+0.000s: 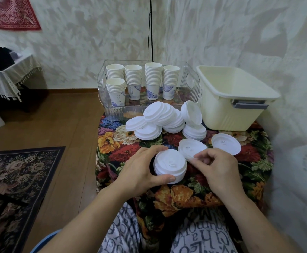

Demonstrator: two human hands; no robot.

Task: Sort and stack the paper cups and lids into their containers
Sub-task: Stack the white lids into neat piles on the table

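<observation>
**Lids being gathered into a stack**

Both hands work at the near edge of the tabletop (258, 161), which is draped in a flowered cloth. Left hand (140, 168) curls round a short stack of lids (170, 166), thumb on the near side and fingers on the far side. Right hand (220, 166) pinches the edge of a single lid (191, 147) lying just right of that stack; another loose lid (225, 146) lies farther right.

Beyond them sits a tumbled heap of lids (165, 119). At the far side, the clear bin (191, 83) already holds five stacks of paper cups (134, 77), while the cream tub (240, 99) to its right looks empty.

To do this step well, I would lift the pinched lid flat, centre it over the stack and press until it nests, keeping the left hand firm so the pile stays square.
</observation>
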